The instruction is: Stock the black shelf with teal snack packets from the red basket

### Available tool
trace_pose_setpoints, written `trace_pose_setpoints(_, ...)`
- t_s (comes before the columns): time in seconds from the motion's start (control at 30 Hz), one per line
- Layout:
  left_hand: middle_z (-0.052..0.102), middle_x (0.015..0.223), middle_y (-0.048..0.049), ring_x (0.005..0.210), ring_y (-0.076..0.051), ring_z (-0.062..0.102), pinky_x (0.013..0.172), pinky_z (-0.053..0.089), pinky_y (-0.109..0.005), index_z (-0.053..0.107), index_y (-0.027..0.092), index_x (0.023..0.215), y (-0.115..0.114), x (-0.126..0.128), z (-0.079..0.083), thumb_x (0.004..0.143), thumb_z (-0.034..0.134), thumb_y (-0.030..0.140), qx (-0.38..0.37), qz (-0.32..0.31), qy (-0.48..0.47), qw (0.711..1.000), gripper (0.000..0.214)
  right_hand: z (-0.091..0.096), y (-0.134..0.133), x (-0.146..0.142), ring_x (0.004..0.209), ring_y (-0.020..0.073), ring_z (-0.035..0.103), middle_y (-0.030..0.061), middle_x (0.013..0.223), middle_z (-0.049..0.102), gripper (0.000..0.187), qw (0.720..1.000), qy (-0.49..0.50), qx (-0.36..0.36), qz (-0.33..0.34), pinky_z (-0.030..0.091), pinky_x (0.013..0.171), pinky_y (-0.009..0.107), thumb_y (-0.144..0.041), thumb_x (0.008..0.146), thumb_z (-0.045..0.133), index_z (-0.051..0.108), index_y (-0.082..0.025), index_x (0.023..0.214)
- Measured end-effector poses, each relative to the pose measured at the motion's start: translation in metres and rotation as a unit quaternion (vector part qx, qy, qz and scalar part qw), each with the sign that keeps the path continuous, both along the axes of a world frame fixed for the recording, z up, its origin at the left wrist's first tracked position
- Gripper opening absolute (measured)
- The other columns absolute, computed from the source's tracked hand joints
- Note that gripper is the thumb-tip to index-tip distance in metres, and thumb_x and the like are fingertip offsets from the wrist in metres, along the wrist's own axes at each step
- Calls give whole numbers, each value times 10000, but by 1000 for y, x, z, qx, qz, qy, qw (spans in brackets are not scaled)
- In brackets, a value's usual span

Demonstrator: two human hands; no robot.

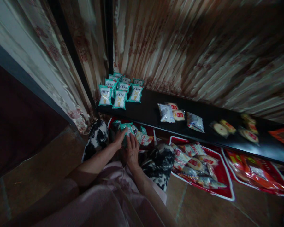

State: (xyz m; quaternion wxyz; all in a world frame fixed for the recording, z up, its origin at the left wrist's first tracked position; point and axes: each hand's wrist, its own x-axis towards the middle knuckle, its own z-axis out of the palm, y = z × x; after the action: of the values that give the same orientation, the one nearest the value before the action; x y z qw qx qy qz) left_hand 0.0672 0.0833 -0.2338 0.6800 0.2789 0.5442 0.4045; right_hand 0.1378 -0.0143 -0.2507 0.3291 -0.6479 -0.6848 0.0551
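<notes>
Bag (pixel 129 128), green and white, in loosely closed left hand (pixel 120 138), over red basket (pixel 150 130). Right hand (pixel 132 151) against bag, fingers half bent; cannot tell if gripping. Could slip into basket from loose hold, or pop from hard squeeze. Past fingertips, black shelf (pixel 146 104). Ahead and left of grip, green bags (pixel 119 99) packed close; could tip from one bump.
</notes>
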Motion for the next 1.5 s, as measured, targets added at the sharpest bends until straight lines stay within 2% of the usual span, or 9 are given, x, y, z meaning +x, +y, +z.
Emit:
trace_pose_setpoints(0.17,694,788,-38,750,-187,667,673,518,-288,605,168,905,5,-3,1,679,652,431,-45,13,-77,996,350,3,-5,7,1365,277,280,119,1481,329,672,998,40,7,49,330,1052,547,-136,760,439,325,-207,1419)
trace_pose_setpoints(0.33,700,748,-60,742,-217,681,695,534,-332,622,153,913,5,-4,5,666,673,416,-77,-2,-109,991,364,0,3,19,1271,245,412,139,1328,502,426,985,147,20,-82,341,1042,517,-269,892,376,478,-177,1295)
trace_pose_setpoints(0.53,692,713,-33,726,-207,681,694,537,-328,623,161,933,2,-3,4,643,677,352,-68,-20,-134,989,352,4,19,31,1197,259,501,159,1268,570,557,919,338,-117,-165,365,1024,449,-521,879,389,547,-129,1240)
trace_pose_setpoints(0.63,687,699,-22,705,-191,676,691,531,-305,627,163,882,2,-2,2,630,684,340,-61,-22,-138,988,313,9,22,33,1164,261,530,125,1235,606,579,888,399,-157,-167,387,1003,426,-581,840,433,580,-161,1210)
trace_pose_setpoints(0.8,685,696,-14,686,-181,668,670,518,-287,633,166,868,4,-2,0,613,696,339,-57,-20,-125,990,315,17,20,30,1056,253,587,87,1120,670,526,867,448,-169,-137,442,924,376,-585,815,500,631,-185,1130)
trace_pose_setpoints(0.97,704,843,-30,791,-180,663,718,507,-278,645,167,917,2,-1,0,597,732,419,-29,-33,-97,994,417,22,18,25,837,220,609,66,910,698,524,866,452,-163,-137,479,745,317,-601,822,472,649,-155,1032)
trace_pose_setpoints(1.13,696,992,-49,905,-197,643,792,493,-295,638,189,1003,-4,-2,6,609,744,504,-5,-62,-72,995,515,21,20,23,774,205,591,54,845,691,521,865,457,-129,-161,473,696,302,-611,798,491,646,-158,1004)
trace_pose_setpoints(1.33,678,1077,-59,1001,-234,624,889,463,-348,575,216,1174,-12,-12,15,556,825,352,1,-158,-86,984,680,24,20,25,806,203,591,72,897,690,580,869,444,-121,-183,453,716,288,-619,789,489,626,-136,1080)
trace_pose_setpoints(1.5,650,1173,-66,1124,-238,568,984,406,-346,613,197,1134,-13,-15,9,531,841,266,5,-177,-105,979,648,24,23,29,831,204,587,83,927,687,611,869,441,-109,-198,445,733,289,-637,787,469,629,-122,1075)
